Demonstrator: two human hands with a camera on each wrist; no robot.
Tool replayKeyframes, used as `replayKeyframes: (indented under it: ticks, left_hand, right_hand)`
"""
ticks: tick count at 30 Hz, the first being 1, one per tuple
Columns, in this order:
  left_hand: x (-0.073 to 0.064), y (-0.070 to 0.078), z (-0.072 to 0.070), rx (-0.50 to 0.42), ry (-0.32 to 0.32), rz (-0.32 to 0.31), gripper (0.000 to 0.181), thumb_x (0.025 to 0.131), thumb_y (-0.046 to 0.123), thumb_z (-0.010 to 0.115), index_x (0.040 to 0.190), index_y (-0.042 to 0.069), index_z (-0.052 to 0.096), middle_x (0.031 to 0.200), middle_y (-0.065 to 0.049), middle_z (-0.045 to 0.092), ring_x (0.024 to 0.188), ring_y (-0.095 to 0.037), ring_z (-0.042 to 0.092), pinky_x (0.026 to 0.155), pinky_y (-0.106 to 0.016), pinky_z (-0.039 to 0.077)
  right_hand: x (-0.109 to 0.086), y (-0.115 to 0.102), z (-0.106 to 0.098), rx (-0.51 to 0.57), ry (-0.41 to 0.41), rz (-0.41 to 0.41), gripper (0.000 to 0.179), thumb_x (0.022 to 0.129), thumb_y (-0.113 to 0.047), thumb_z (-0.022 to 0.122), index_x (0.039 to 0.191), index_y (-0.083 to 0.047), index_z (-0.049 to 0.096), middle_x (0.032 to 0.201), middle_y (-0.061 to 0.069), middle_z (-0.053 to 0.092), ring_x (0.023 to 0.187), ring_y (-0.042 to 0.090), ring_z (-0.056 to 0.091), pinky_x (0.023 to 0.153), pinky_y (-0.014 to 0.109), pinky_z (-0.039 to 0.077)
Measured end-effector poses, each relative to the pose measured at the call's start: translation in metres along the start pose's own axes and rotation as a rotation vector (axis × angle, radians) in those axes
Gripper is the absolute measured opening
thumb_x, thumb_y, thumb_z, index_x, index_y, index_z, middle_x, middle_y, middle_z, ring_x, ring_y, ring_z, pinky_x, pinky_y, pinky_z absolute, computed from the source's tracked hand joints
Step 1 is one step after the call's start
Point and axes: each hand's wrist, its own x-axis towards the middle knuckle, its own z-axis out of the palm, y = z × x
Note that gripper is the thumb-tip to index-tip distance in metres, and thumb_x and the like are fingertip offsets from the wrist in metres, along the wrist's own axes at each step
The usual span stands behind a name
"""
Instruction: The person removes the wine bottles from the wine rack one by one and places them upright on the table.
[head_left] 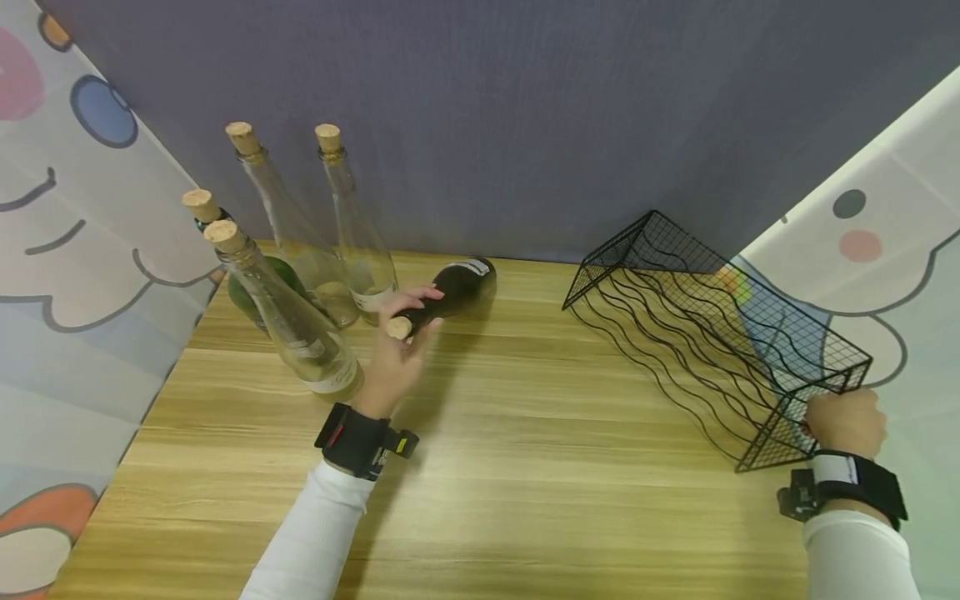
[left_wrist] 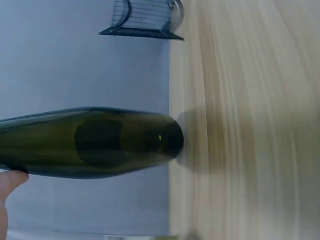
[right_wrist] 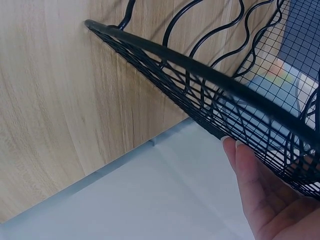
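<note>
My left hand (head_left: pixel 397 367) holds a dark green glass bottle (head_left: pixel 463 285) by its neck, the corked top toward me and the base toward the back wall. In the left wrist view, this bottle (left_wrist: pixel 95 142) has its base right at the tabletop near the back edge, and a fingertip (left_wrist: pixel 14 182) shows against its side. At the right, my right hand (head_left: pixel 846 423) grips the near end of a black wire wine rack (head_left: pixel 762 285). The right wrist view shows fingers (right_wrist: pixel 247 165) against the mesh end panel (right_wrist: pixel 215 77), with wavy wire rests beyond.
Left of the held bottle stand three clear corked bottles (head_left: pixel 300 329) and a green corked bottle (head_left: pixel 243 292), close together. A grey panel (head_left: pixel 510 125) rises behind the wooden table (head_left: pixel 562 500). Patterned cloth walls (head_left: pixel 60 375) flank both sides.
</note>
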Motion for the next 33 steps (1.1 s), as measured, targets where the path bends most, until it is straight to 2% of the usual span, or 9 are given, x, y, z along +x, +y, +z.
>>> replayKeyframes:
  ticks: [3,6,9,13,16,19,24,27,33]
  left_hand:
    - [0.000,0.004,0.004,0.208,-0.139,0.096,0.042,0.082,-0.021,0.060,0.110,0.003,0.040,0.118,-0.023,0.059,0.119,-0.039,0.053,0.110,-0.046,0.040]
    - [0.000,0.007,0.008,0.321,-0.289,0.155,0.044,0.080,-0.025,0.052,0.112,0.006,0.048,0.119,-0.017,0.060,0.121,-0.036,0.053,0.110,-0.056,0.037]
    - [0.001,0.010,0.010,0.364,-0.386,0.150,0.054,0.074,-0.025,0.046,0.119,0.003,0.053,0.124,-0.015,0.060,0.125,-0.031,0.052,0.114,-0.056,0.034]
    - [0.002,0.010,0.011,0.357,-0.452,0.083,0.050,0.078,-0.022,0.050,0.123,0.001,0.055,0.134,-0.014,0.058,0.132,-0.029,0.048,0.118,-0.049,0.030]
    - [0.002,0.008,0.011,0.345,-0.483,0.043,0.045,0.080,-0.020,0.050,0.119,0.002,0.054,0.136,-0.014,0.056,0.138,-0.031,0.043,0.119,-0.055,0.026]
    - [0.002,0.008,0.010,0.326,-0.492,0.010,0.046,0.077,-0.021,0.045,0.116,0.004,0.052,0.131,-0.013,0.055,0.142,-0.033,0.037,0.119,-0.058,0.023]
    - [0.008,0.012,0.008,0.312,-0.480,-0.024,0.045,0.074,-0.016,0.042,0.113,0.004,0.050,0.123,-0.010,0.055,0.140,-0.030,0.037,0.119,-0.045,0.029]
    - [0.013,0.016,0.008,0.327,-0.480,-0.052,0.046,0.073,-0.013,0.044,0.114,0.007,0.050,0.123,-0.008,0.054,0.137,-0.028,0.040,0.116,-0.043,0.033]
    - [0.027,0.028,0.008,0.308,-0.457,-0.108,0.023,0.094,0.003,0.059,0.115,0.006,0.051,0.124,-0.011,0.054,0.126,-0.027,0.048,0.110,-0.045,0.039]
  right_hand:
    - [-0.001,0.000,0.000,0.001,-0.006,0.007,0.060,0.088,-0.011,0.034,0.133,0.028,0.027,0.116,0.052,0.043,0.104,0.064,0.048,0.071,0.060,0.047]
    - [-0.001,0.000,-0.001,0.004,-0.011,0.008,0.060,0.088,-0.011,0.034,0.134,0.028,0.026,0.118,0.052,0.042,0.104,0.064,0.048,0.072,0.060,0.047]
    - [0.000,0.000,-0.001,0.000,-0.009,0.000,0.059,0.086,-0.010,0.035,0.131,0.028,0.029,0.115,0.052,0.043,0.103,0.064,0.048,0.070,0.059,0.047]
    - [0.002,0.002,-0.001,-0.009,-0.011,0.000,0.060,0.086,-0.010,0.035,0.132,0.028,0.028,0.116,0.052,0.043,0.106,0.064,0.048,0.072,0.060,0.047]
    - [0.003,0.002,0.000,-0.011,-0.014,0.007,0.061,0.086,-0.010,0.035,0.133,0.028,0.026,0.118,0.052,0.041,0.107,0.064,0.047,0.073,0.060,0.047]
    - [0.004,0.002,0.000,-0.011,-0.015,0.011,0.062,0.086,-0.011,0.035,0.134,0.027,0.025,0.119,0.052,0.041,0.107,0.064,0.047,0.073,0.060,0.047]
    - [0.005,0.002,0.000,-0.014,-0.019,0.015,0.063,0.086,-0.012,0.035,0.135,0.027,0.024,0.120,0.052,0.040,0.109,0.064,0.045,0.077,0.062,0.047]
    - [0.004,0.001,0.000,-0.013,-0.016,0.016,0.063,0.086,-0.012,0.034,0.135,0.027,0.023,0.122,0.052,0.039,0.110,0.064,0.045,0.079,0.063,0.046]
    - [0.004,0.002,0.000,-0.013,-0.005,0.009,0.061,0.086,-0.011,0.035,0.133,0.027,0.027,0.117,0.051,0.042,0.106,0.064,0.047,0.072,0.060,0.047]
